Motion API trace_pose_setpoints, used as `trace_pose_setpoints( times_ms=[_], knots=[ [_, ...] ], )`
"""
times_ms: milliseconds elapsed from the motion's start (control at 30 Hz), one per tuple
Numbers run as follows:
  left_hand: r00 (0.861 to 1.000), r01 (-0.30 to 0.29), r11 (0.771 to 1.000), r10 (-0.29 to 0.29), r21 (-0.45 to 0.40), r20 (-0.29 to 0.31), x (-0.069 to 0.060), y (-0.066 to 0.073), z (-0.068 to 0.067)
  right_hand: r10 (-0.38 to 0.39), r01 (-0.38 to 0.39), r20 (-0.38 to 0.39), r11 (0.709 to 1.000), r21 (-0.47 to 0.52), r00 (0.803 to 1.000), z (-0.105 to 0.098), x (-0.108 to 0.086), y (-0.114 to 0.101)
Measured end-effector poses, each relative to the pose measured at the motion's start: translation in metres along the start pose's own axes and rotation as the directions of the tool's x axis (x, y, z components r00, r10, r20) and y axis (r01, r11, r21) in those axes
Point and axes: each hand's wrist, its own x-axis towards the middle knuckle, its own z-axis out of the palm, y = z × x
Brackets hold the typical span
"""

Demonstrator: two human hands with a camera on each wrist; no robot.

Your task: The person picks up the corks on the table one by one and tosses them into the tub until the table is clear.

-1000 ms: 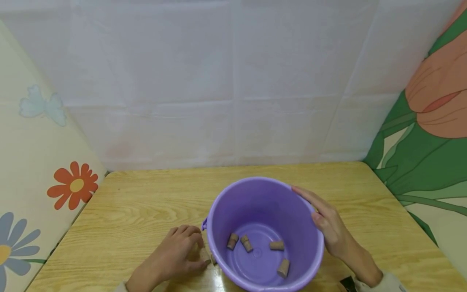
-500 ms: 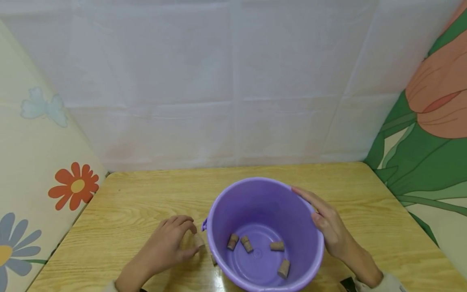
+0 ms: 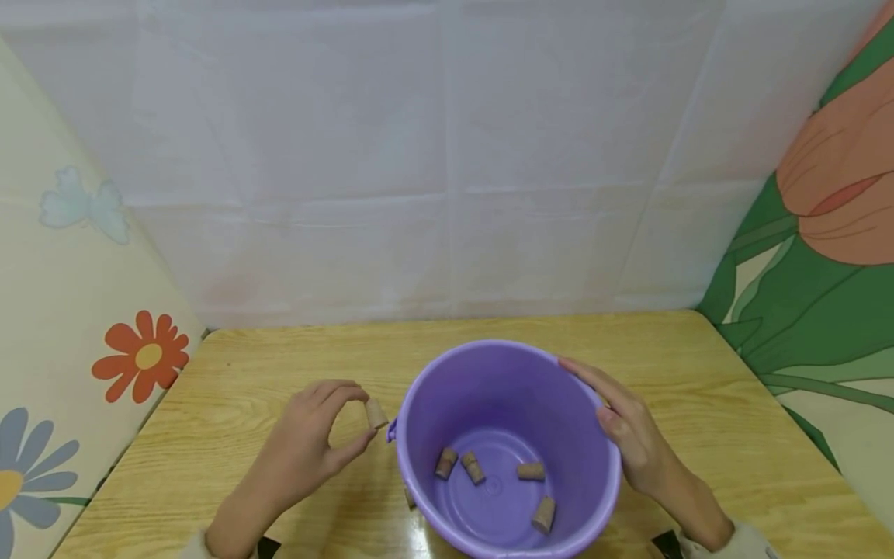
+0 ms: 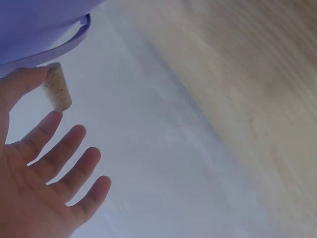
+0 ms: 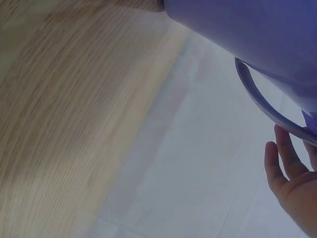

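Note:
Between thumb and index finger, my left hand point(image 3: 300, 435) pinches a tapered cork stopper point(image 3: 376, 414), held just left of the bucket's rim. In the left wrist view the cork point(image 4: 57, 87) is gripped end to end, the other fingers spread free. A purple bucket point(image 3: 507, 357) stands on the table, its mouth toward me, with several corks point(image 3: 531, 471) lying on its bottom. My right hand point(image 3: 639, 442) holds the bucket's right rim, thumb at the edge and fingers along the outside. Near the handle point(image 5: 262, 103), fingers of that hand show in the right wrist view.
Another cork point(image 3: 409, 498) lies on the wooden table point(image 3: 279, 373), against the bucket's left side and partly hidden by it. A white sheet point(image 3: 447, 155) hangs behind the table. Flower-painted panels point(image 3: 824, 341) border both sides.
My left hand has drawn the cork away from beside the bucket and raised it up and to the left. The bucket and the right hand have stayed in place.

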Motion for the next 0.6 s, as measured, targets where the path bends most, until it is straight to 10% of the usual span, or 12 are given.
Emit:
trace_pose_setpoints(
  times_ms=[600],
  knots=[
    [0.987,-0.1,0.993,0.092,-0.055,-0.135,0.042,0.022,-0.02,-0.021,0.021,0.004,0.999,-0.025,1.0,-0.001,0.0,0.0]
  ],
)
